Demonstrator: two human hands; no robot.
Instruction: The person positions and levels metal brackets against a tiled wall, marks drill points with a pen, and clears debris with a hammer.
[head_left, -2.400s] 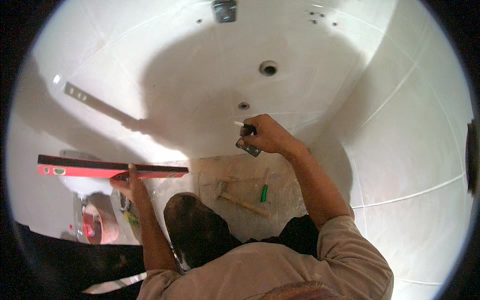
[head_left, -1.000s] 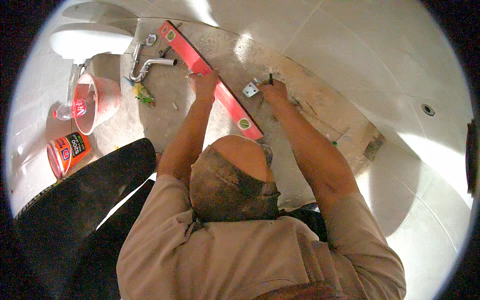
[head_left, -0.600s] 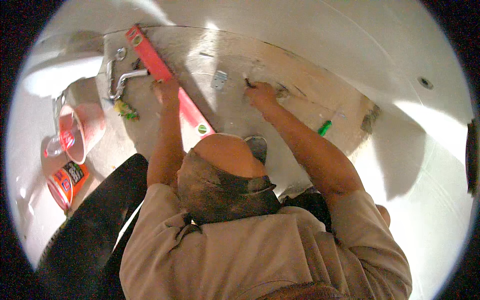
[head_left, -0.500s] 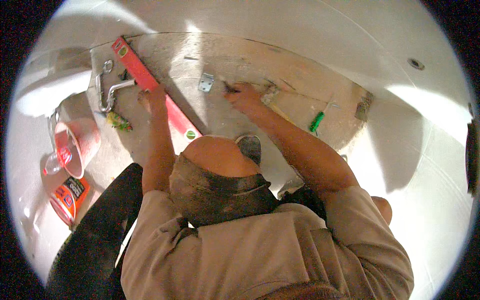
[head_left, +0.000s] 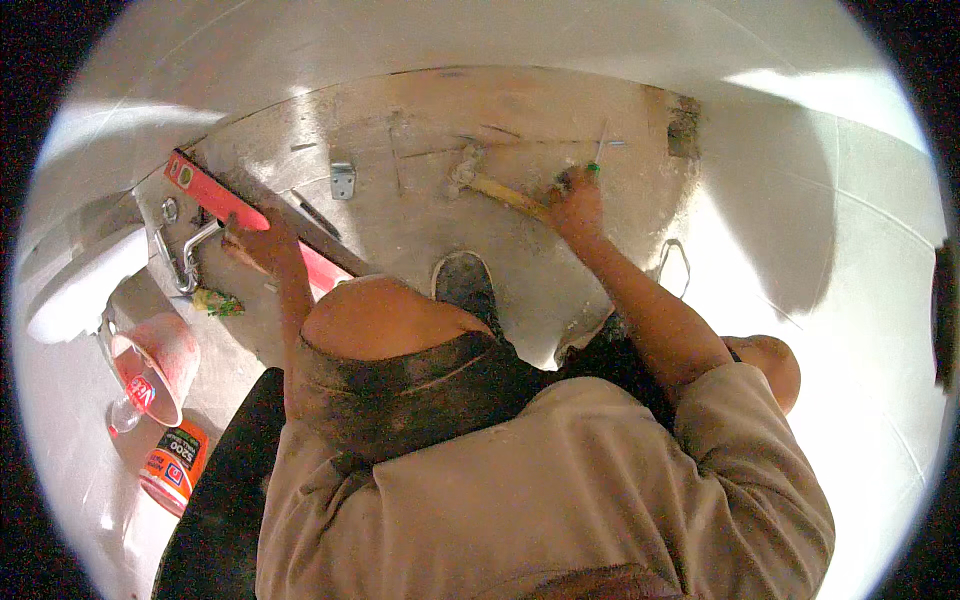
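My left hand (head_left: 258, 243) is closed around the edge of a red spirit level (head_left: 190, 182), which lies slantwise at the left; its near end is partly hidden by my knee. My right hand (head_left: 578, 212) is farther right, fingers closed on a green-handled screwdriver (head_left: 594, 168), most of its handle covered by the fingers. Just left of this hand a hammer (head_left: 505, 194) with a yellow handle lies on the floor, the handle's end reaching the hand. A metal hinge-like bracket (head_left: 342, 181) and a dark pen-like tool (head_left: 318, 217) lie between the level and the hammer.
A chrome drain pipe (head_left: 186, 262) stands by a white basin (head_left: 88, 285) at the left. Below are a pink-white bucket (head_left: 172, 350) with a plastic bottle (head_left: 128, 408) and an orange tub (head_left: 180, 462). A yellow-green crumpled packet (head_left: 216, 302) lies near the pipe. White walls curve round the floor.
The view has shifted right. My right hand has moved from near the bracket to the screwdriver, past the hammer. The level, in my left hand, has shifted nearer and away from the bracket.
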